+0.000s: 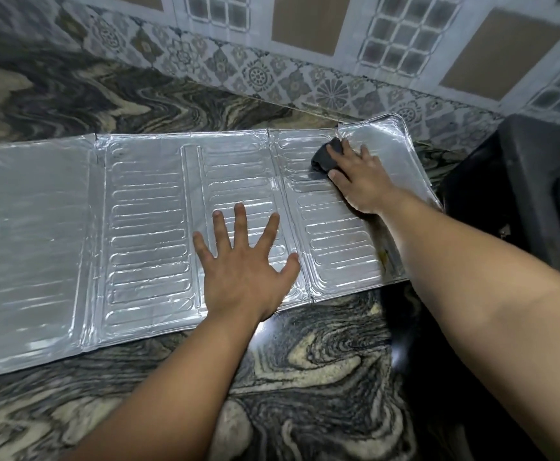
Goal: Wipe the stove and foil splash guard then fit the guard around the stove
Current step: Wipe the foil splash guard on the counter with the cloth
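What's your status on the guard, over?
Left hand flat, open, pinning foil splash guard on counter. Right hand pressing dark cloth on far right panel. Guard unfolded flat, nothing on it.

The foil splash guard (145, 227) lies flat and unfolded on the worktop (322, 377), running from the left edge to the stove (531, 194), which stands at the right. Behind both rises the tiled wall (305, 61). The left hand (242, 271) rests spread on the guard's middle panel. The right hand (358, 178) presses a cloth (327, 158) onto the guard's far right panel, beside the stove.
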Tool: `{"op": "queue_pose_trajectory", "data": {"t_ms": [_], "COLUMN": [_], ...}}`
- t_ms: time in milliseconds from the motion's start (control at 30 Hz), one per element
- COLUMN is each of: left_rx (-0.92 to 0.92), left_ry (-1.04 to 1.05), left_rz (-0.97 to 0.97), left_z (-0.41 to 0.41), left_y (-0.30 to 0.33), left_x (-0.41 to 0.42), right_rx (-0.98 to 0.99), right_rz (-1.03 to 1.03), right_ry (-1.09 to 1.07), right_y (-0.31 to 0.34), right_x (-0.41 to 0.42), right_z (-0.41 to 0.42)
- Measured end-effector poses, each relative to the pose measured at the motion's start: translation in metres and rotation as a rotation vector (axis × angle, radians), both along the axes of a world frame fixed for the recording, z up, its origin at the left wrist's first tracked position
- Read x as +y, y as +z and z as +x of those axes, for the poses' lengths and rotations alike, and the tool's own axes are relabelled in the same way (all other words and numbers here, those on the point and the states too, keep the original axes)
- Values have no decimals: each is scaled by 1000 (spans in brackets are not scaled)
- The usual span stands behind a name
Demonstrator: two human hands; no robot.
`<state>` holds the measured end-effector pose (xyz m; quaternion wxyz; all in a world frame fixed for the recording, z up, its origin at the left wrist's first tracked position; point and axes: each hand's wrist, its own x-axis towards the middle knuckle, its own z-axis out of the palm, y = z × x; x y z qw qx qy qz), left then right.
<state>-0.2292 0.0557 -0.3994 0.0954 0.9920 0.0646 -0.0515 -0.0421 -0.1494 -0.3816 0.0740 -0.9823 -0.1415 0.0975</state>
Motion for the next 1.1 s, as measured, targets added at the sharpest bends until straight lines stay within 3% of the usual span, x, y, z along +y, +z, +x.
{"op": "queue_pose_trajectory", "data": {"t_ms": [333, 667, 833, 1000, 1100], "left_rx": [-2, 18, 52, 14, 26], "left_ry": [-30, -116, -132, -180, -246], "left_rz": [-4, -17, -20, 108, 39], "left_z": [0, -1, 0, 16, 28], "left_y": [-1, 0, 7, 27, 27], "left_x": [3, 11, 12, -15, -33], "right_rx": [59, 78, 81, 58, 26], "right_rz": [8, 39, 44, 6, -75], "right_ry": [-219, -229, -228, -240, -262], "right_y": [-1, 0, 4, 12, 22], "right_x": [-16, -29, -25, -22, -15], "right_z": [-103, -202, -217, -209, -206]}}
